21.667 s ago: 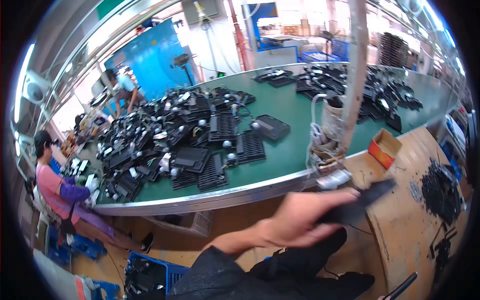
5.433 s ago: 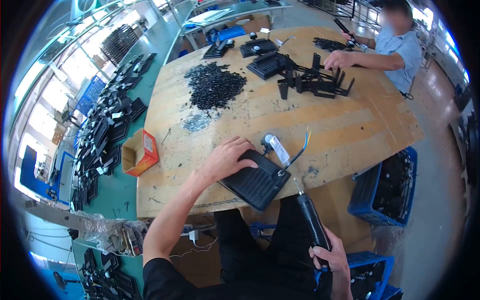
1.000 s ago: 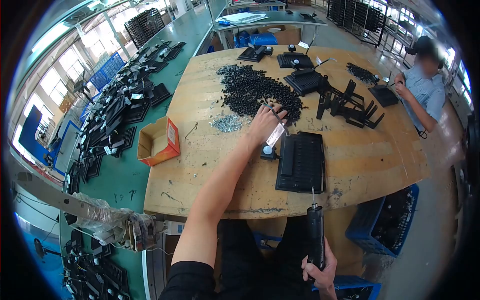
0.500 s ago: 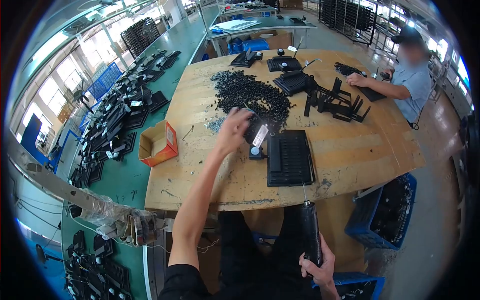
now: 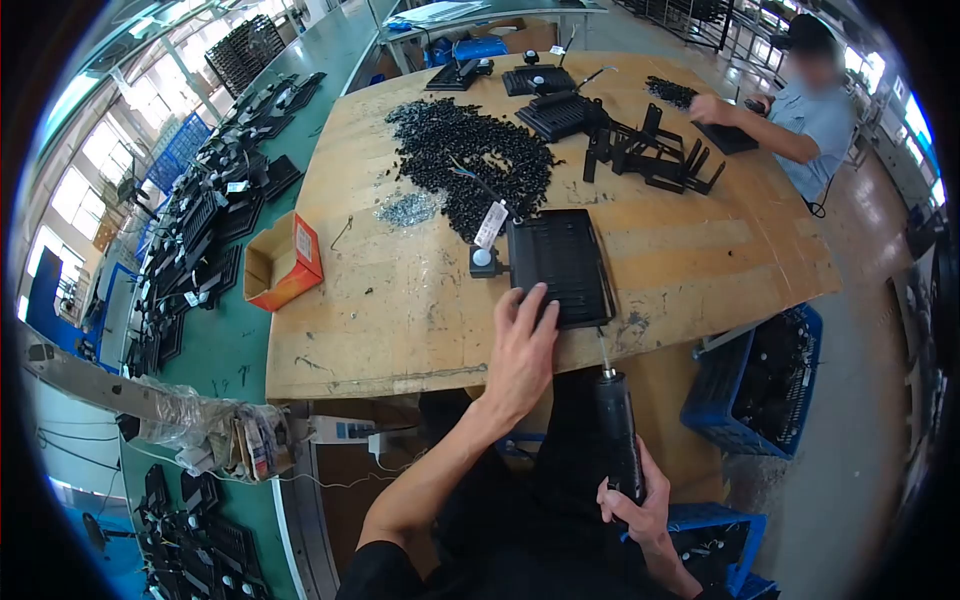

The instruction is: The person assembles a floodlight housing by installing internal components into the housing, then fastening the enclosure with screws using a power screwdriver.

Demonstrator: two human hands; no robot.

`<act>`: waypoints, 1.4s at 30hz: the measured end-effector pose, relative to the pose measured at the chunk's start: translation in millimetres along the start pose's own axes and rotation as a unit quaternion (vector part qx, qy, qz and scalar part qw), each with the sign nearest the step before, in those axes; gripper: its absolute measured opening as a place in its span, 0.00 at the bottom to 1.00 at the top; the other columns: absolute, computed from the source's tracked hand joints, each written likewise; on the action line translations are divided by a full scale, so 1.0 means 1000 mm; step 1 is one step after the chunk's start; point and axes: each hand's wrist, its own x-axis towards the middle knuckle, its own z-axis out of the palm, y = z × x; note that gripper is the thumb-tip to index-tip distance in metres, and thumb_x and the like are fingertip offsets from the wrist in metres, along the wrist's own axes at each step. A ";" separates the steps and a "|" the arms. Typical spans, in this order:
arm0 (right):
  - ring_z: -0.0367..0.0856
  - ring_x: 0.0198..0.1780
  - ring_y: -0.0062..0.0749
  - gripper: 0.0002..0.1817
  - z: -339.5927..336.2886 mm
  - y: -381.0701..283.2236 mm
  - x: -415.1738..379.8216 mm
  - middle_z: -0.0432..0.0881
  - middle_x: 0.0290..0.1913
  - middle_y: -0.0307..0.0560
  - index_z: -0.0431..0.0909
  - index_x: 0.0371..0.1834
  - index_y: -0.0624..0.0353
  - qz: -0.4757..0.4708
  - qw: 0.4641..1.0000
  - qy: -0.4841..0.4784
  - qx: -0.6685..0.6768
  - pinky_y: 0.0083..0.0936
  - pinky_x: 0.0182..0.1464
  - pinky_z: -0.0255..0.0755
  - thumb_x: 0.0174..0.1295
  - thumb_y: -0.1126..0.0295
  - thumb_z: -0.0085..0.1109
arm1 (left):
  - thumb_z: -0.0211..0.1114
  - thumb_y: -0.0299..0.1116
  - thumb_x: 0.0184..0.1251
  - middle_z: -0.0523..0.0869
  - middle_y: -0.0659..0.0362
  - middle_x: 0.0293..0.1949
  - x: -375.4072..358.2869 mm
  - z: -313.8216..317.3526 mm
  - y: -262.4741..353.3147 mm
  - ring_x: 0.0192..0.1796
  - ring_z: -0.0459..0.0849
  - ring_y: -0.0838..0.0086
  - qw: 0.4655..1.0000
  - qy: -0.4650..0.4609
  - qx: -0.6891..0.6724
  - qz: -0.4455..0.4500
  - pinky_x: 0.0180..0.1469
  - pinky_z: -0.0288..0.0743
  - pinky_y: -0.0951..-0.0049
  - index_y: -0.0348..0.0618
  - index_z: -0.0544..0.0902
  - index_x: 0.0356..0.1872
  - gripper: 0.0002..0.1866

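A black ribbed panel [image 5: 562, 262] lies near the front edge of the wooden table, with a small sensor unit [image 5: 484, 262] and a white label [image 5: 491, 224] on a cable at its left. My left hand [image 5: 522, 350] rests on the panel's lower left corner, fingers apart. Below the table edge, my right hand [image 5: 640, 505] is wrapped round a black electric screwdriver [image 5: 618, 430], whose bit points up toward the panel's lower right corner. Behind the panel spreads a pile of small black parts [image 5: 480, 160], beside a patch of silvery screws [image 5: 408, 209].
An orange open box [image 5: 284, 262] sits at the left of the table [image 5: 700, 290]. Black brackets [image 5: 655, 155] and more panels [image 5: 555, 115] lie farther back. A co-worker [image 5: 805, 120] works at the right. A blue crate [image 5: 755, 385] stands below the right edge.
My left hand has come back from the pile of parts and down onto the panel's near corner. The camera view has shifted. My right hand still holds the screwdriver.
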 end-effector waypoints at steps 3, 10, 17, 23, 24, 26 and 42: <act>0.80 0.25 0.22 0.49 -0.002 0.007 0.003 0.84 0.34 0.49 0.53 0.86 0.74 0.011 1.000 0.010 0.022 0.19 0.28 0.77 0.65 0.73 0.70 | 0.69 0.19 0.68 0.78 0.44 0.70 0.008 -0.009 0.003 0.73 0.73 0.43 0.999 -0.030 0.002 0.040 0.75 0.72 0.52 0.34 0.83 0.63 0.22; 0.78 0.20 0.23 0.50 -0.009 0.018 0.014 0.83 0.31 0.52 0.53 0.86 0.72 0.034 0.999 0.026 0.007 0.18 0.22 0.74 0.64 0.66 0.68 | 0.63 0.18 0.69 0.90 0.44 0.53 0.019 -0.084 -0.106 0.57 0.88 0.49 0.971 0.166 -0.016 -0.169 0.62 0.81 0.55 0.35 0.89 0.54 0.15; 0.81 0.25 0.23 0.49 0.001 0.009 0.034 0.84 0.33 0.51 0.53 0.85 0.74 0.048 0.998 -0.006 0.034 0.20 0.27 0.77 0.64 0.73 0.71 | 0.66 0.24 0.68 0.89 0.43 0.48 0.055 -0.097 -0.259 0.54 0.87 0.47 0.956 0.032 0.207 -0.206 0.59 0.80 0.52 0.34 0.91 0.44 0.09; 0.81 0.26 0.23 0.49 0.000 0.006 0.036 0.85 0.35 0.50 0.53 0.86 0.73 0.068 0.997 0.000 0.031 0.20 0.27 0.76 0.64 0.75 0.71 | 0.62 0.23 0.67 0.88 0.44 0.48 0.058 -0.096 -0.258 0.57 0.85 0.49 0.940 -0.062 0.301 -0.150 0.60 0.80 0.51 0.36 0.90 0.38 0.08; 0.81 0.26 0.23 0.49 -0.001 0.006 0.032 0.85 0.36 0.49 0.53 0.86 0.72 0.078 0.996 0.003 0.032 0.20 0.28 0.76 0.64 0.75 0.71 | 0.61 0.22 0.67 0.87 0.45 0.48 0.059 -0.097 -0.253 0.57 0.85 0.50 0.941 -0.061 0.310 -0.126 0.61 0.81 0.52 0.36 0.89 0.39 0.09; 0.81 0.27 0.23 0.49 -0.002 0.007 0.027 0.85 0.37 0.49 0.53 0.87 0.71 0.089 0.995 0.028 0.033 0.20 0.28 0.76 0.64 0.75 0.71 | 0.60 0.22 0.66 0.87 0.45 0.48 0.061 -0.096 -0.258 0.57 0.86 0.51 0.935 -0.072 0.335 -0.089 0.60 0.81 0.52 0.35 0.89 0.40 0.09; 0.81 0.25 0.21 0.48 0.006 0.018 0.032 0.85 0.40 0.47 0.55 0.88 0.65 0.126 0.991 0.007 0.044 0.21 0.26 0.73 0.66 0.73 0.72 | 0.67 0.17 0.64 0.90 0.52 0.47 0.033 -0.082 -0.059 0.56 0.88 0.53 0.998 0.045 0.000 0.038 0.58 0.82 0.57 0.38 0.87 0.43 0.09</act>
